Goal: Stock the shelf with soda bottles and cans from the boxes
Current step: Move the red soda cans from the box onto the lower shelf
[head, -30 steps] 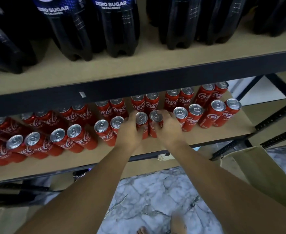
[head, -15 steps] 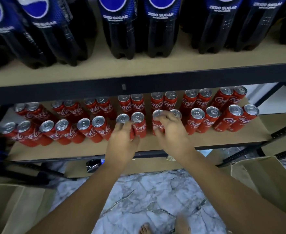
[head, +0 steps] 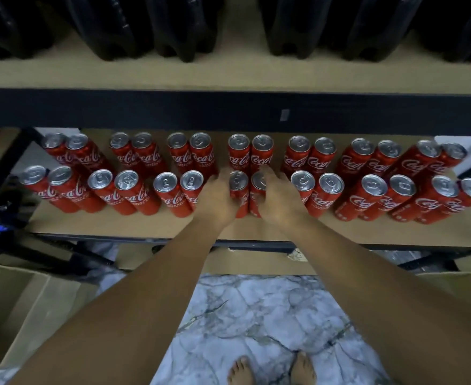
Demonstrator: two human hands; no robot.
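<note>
Box: cardboard box (head: 20,307) on the floor at left, probably kept close for restocking; contents not visible.
Left grip: left grip (head: 218,197) closed round the left centre can (head: 238,181).
Right grip: right grip (head: 280,200) closed round the right centre can (head: 258,181); likely squaring the pair into the front row's gap.
Cans: slim, red, silver-topped, upright, paired in two rows on the lower shelf (head: 134,223).
Bottles: dark bottles (head: 173,29) on the shelf above.

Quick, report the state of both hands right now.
Left hand: closed, fingers curled round the front-row can, holding it on the shelf.
Right hand: closed, fingers curled round the neighbouring can, holding it.
</note>
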